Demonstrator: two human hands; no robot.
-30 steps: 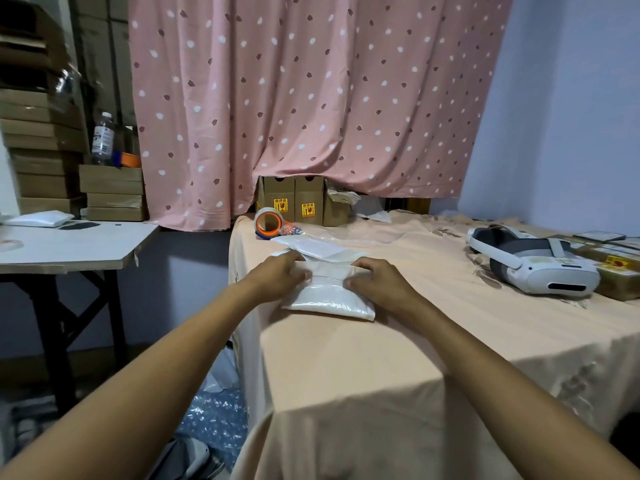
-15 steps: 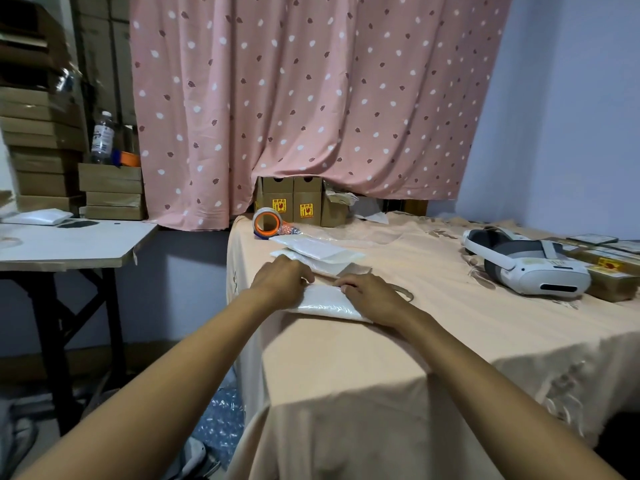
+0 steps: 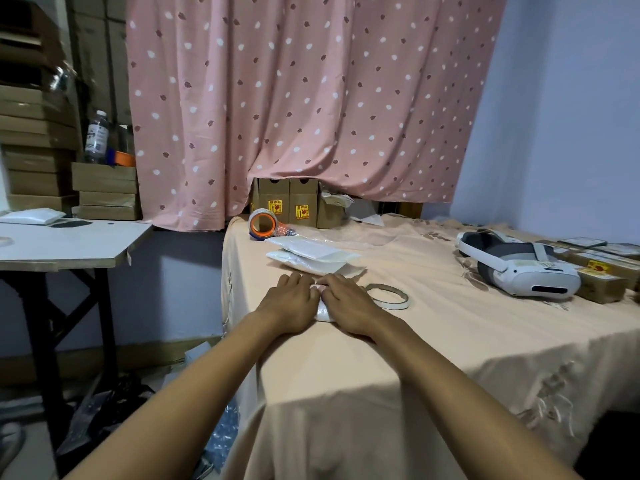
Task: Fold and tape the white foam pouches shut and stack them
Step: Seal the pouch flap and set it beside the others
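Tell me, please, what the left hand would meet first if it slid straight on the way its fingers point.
Most likely the stack of white foam pouches lying just beyond the left hand; depth is hard to judge, but nothing shows between them.

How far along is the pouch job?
Done: a small stack of pouches behind the hands, taping unclear. In hand: left hand and right hand press one pouch flat. Left: tape it, tape ring lies untouched beside, then stack it.
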